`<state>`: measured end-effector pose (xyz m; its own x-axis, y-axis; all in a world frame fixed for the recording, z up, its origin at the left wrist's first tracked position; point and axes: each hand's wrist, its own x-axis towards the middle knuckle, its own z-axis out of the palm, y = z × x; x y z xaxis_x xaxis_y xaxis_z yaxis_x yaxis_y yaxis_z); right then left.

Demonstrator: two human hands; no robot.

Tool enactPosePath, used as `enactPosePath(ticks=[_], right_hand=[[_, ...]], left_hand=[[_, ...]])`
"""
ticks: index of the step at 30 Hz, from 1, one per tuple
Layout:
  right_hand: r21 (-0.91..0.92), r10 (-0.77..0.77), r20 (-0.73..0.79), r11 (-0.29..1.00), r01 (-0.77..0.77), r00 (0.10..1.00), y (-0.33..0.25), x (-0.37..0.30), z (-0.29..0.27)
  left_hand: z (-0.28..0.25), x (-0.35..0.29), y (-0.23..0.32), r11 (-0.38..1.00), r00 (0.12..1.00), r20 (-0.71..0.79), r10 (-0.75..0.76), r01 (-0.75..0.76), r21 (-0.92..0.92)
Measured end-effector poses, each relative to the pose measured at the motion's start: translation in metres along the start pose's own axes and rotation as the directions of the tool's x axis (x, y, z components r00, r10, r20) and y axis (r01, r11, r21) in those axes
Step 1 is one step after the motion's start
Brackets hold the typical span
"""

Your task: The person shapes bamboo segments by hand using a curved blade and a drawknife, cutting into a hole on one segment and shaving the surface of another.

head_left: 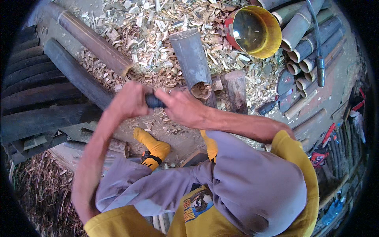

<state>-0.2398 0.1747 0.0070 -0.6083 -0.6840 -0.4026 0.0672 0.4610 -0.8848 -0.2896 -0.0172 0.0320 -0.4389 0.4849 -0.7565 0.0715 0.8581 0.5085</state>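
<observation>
My left hand [129, 98] is closed around one end of a dark cylindrical handle [154, 101]. At its other end my right hand [184, 107] is closed too, its thumb along the dark surface. What lies under the fingers is hidden, so I cannot make out the whole tool. Just beyond my right hand a thick grey bamboo tube [191, 59] lies tilted, its near open end showing pale wood inside. Beside that tube stands a short wooden post [236, 94]. My feet, in yellow socks [154, 148], are below the hands.
Wood shavings [138, 35] cover the ground ahead. A red bucket with a yellow inside [274, 37] holds dark liquid. Cut bamboo tubes [298, 29] are stacked at right, near a long-shafted tool [320, 71]. Dark slats [39, 96] and a brown pole [90, 37] lie at left.
</observation>
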Motion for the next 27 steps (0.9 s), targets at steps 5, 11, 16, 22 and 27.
enactPosePath(ticks=[5, 11, 16, 22, 27], right_hand=[[-0.274, 0.007, 0.464, 0.952, 0.136, 0.886, -0.012, -0.013, -0.006], [-0.121, -0.129, -0.165, 0.986, 0.11, 0.978, -0.013, -0.011, -0.002], [-0.337, -0.193, 0.505, 0.854, 0.398, 0.841, 0.001, -0.012, -0.012], [-0.207, -0.402, 0.764, 0.588, 0.782, 0.505, 0.025, -0.038, -0.028], [-0.281, -0.338, 0.743, 0.626, 0.727, 0.578, 0.015, -0.049, -0.02]], left_hand=[[0.135, -0.039, 0.017, 0.822, 0.955, -0.144, -0.26, 0.141, -0.552], [-0.01, -0.013, 0.018, 0.991, 0.999, -0.011, 0.032, -0.031, 0.128], [0.105, -0.046, 0.045, 0.653, 0.923, 0.088, -0.375, 0.331, -0.682], [0.196, -0.033, 0.146, 0.443, 0.74, -0.171, -0.65, 0.186, -0.877], [0.211, -0.036, 0.158, 0.487, 0.666, -0.234, -0.708, 0.22, -0.845]])
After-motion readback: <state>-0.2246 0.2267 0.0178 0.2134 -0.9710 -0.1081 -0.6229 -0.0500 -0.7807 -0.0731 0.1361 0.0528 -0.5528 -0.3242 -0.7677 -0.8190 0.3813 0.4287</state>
